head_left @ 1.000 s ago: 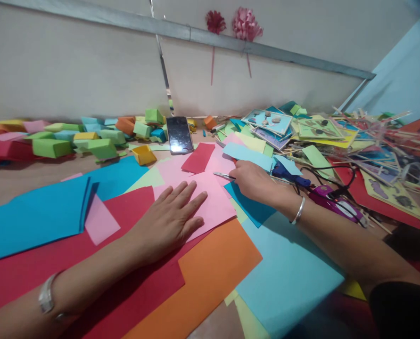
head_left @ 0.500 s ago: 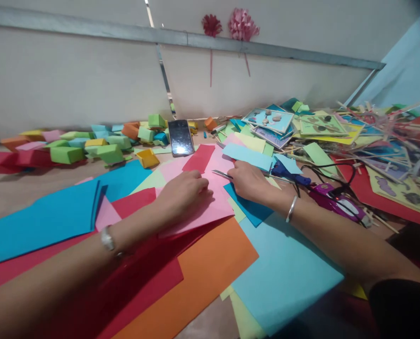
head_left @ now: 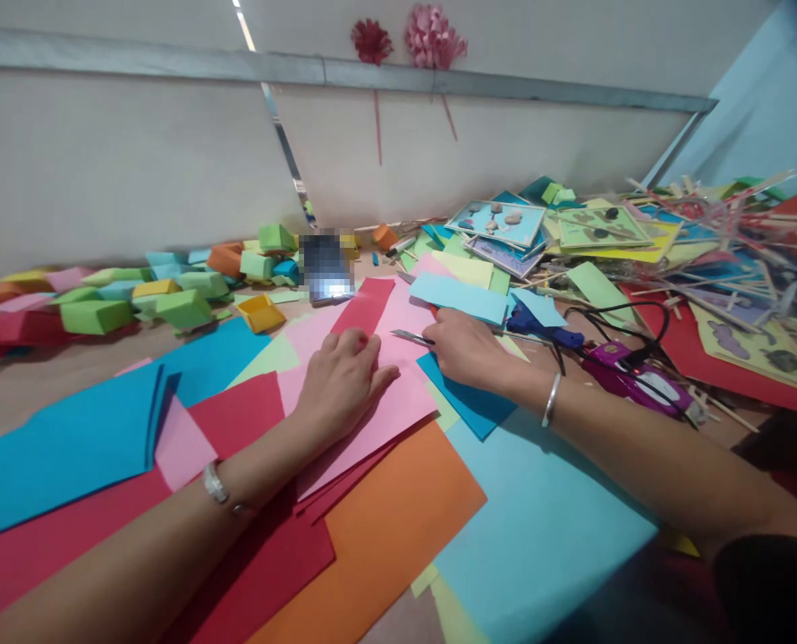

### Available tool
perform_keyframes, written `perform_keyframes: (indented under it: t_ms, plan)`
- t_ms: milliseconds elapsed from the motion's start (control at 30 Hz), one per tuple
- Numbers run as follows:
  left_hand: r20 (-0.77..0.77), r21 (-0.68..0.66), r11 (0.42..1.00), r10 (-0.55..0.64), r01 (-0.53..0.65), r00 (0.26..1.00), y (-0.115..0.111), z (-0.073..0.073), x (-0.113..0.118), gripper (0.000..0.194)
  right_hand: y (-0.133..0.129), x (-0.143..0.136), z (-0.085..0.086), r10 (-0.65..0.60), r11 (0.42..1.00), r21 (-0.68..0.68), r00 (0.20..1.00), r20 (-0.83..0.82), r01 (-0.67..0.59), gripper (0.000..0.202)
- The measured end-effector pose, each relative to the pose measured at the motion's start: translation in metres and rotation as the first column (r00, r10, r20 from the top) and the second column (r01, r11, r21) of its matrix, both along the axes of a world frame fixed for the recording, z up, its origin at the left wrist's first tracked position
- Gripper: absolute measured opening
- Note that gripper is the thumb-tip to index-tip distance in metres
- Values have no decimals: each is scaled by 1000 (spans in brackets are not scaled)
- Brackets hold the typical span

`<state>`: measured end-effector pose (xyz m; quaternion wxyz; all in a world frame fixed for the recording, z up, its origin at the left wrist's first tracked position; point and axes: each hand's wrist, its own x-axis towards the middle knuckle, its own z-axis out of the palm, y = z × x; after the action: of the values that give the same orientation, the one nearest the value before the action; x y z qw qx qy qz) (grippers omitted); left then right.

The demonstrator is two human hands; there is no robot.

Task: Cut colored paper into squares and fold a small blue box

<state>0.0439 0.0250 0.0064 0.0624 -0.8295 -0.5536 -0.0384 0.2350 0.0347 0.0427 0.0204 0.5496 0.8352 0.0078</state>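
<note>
My left hand rests palm down on pink paper, its thumb stretched out to the right. Its fingertips lie at the near end of a red paper strip. Closed around a pair of scissors is my right hand, with the metal blades pointing left over the pink sheet. The scissors' handles are hidden in the fist. A light blue paper piece lies just beyond my right hand, and a darker blue piece sits under its wrist side.
Folded paper boxes line the back left. A phone stands behind the strip. At right are a purple glue gun with a black cord, picture cards and sticks. Orange and light blue sheets lie in front.
My left hand has turned, so its fingers lie flatter on the paper and its thumb extends. The right hand keeps the scissors in nearly the same place. The whole view has shifted slightly.
</note>
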Motion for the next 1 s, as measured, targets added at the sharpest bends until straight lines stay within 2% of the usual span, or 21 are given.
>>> perform_keyframes:
  t_ms: [267,467,633,800,1000]
  plan:
    - [10,23,999,-22,22,1000,0,-6,-1,45,-1,-2,3,-5,1000,2,1000,23,5,25]
    - [21,20,1000,16,-17,1000,-2,-4,0,48,-3,1,7,20,999,35,999,27,-21,27]
    - [131,74,997,15,-24,991,-1,-14,-3,63,-2,1,11,-13,998,66,999,42,10,28]
    - [236,189,982,-47,1,971,3,-26,-9,79,-3,1,13,-16,997,75,999,41,13,28]
    - [292,233,972,-44,-26,955,1,-25,-9,82,-4,4,11,40,998,40,998,40,-42,28]
